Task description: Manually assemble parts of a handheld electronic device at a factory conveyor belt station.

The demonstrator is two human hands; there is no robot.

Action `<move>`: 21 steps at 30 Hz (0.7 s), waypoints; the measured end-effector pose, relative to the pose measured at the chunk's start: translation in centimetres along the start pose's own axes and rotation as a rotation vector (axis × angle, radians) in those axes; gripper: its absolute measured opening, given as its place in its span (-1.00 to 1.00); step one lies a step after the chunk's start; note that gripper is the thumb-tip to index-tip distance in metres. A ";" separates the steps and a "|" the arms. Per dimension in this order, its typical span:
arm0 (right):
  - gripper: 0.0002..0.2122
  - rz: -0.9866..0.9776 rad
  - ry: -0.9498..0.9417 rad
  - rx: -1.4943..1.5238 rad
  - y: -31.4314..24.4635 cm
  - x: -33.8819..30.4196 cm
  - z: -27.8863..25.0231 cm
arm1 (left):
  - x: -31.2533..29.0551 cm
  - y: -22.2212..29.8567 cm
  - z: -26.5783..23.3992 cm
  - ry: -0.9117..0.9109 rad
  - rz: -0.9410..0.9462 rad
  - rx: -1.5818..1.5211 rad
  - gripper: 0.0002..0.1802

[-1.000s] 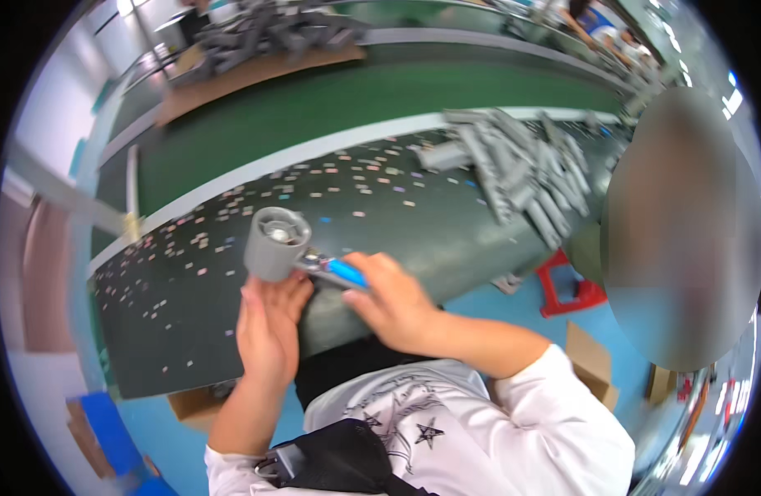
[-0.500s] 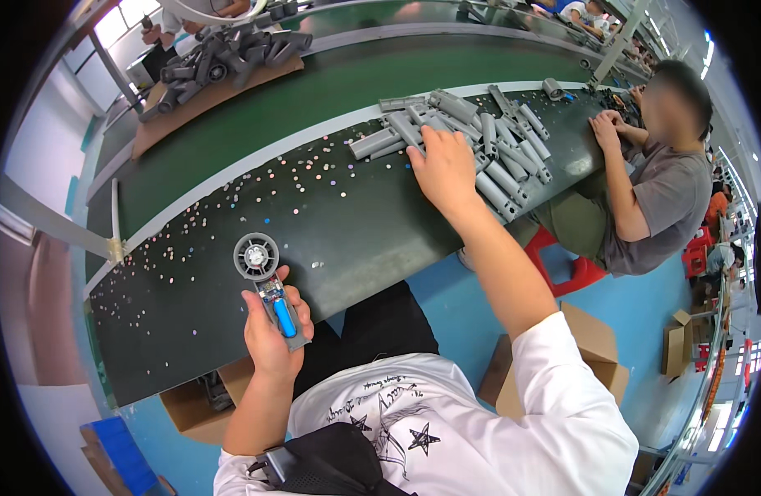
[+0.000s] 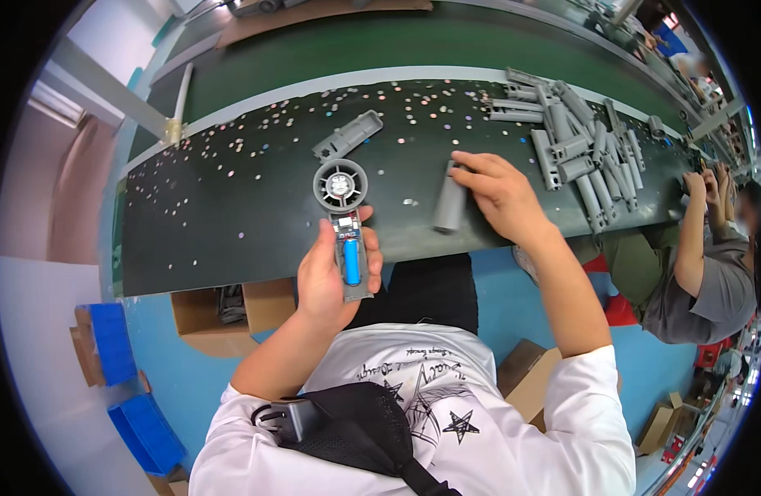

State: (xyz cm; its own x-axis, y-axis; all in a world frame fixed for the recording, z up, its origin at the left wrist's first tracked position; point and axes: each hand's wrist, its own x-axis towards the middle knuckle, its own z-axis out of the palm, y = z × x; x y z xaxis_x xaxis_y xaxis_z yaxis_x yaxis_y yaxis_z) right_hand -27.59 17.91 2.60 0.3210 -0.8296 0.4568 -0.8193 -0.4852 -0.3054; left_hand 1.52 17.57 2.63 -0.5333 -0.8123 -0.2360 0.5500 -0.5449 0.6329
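Observation:
My left hand is closed round the grey handle of an opened small handheld fan. Its round head faces up, and a blue battery cell and a small circuit board show in the handle. My right hand grips the upper end of a grey half shell, slightly blurred, just above the bench. Another grey shell, hollow side up, lies on the bench just beyond the fan head. Right of my right hand is a pile of grey shells.
Small round discs lie scattered over the dark bench. A green conveyor belt runs behind it. Below the bench edge stands an open cardboard box holding grey parts. A co-worker sits at the right.
My right hand has come from the pile toward me with a grey half shell. Another shell now lies beyond the fan. The view has shifted; my left hand keeps the fan.

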 end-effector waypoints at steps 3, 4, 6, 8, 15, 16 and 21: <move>-0.62 0.142 0.048 -0.027 -2.1 0.4 -0.2 | -0.4 -0.1 -0.3 -0.002 0.014 -0.036 -0.39; -0.65 0.298 0.128 -0.030 -3.4 0.4 0.2 | -0.5 -0.1 -0.4 0.009 0.018 -0.033 -0.39; -0.70 0.358 0.180 -0.095 -5.9 0.3 1.0 | -0.7 -0.1 -0.5 -0.026 0.039 -0.076 -0.38; -0.69 0.496 0.067 -0.230 -7.7 0.4 1.5 | -0.8 0.0 -1.0 -0.055 0.040 -0.095 -0.37; -0.68 0.543 0.261 0.374 -11.1 -0.7 1.6 | -1.1 0.0 -1.4 -0.135 0.020 -0.171 -0.43; -0.67 0.485 0.266 0.509 -12.2 -1.1 1.4 | -1.4 0.0 -1.3 -0.131 0.015 -0.175 -0.43; -0.63 0.306 0.253 0.514 -16.3 -1.2 3.7 | -1.3 -0.8 -1.2 -0.108 0.126 0.001 -0.46</move>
State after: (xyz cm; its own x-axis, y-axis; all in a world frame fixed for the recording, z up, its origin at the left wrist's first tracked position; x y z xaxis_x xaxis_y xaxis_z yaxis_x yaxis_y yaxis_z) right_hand -12.85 25.78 3.96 -0.0643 -0.8911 0.4493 -0.5041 -0.3595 -0.7852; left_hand 2.55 18.76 1.52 -0.5260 -0.8473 -0.0735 0.6168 -0.4396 0.6529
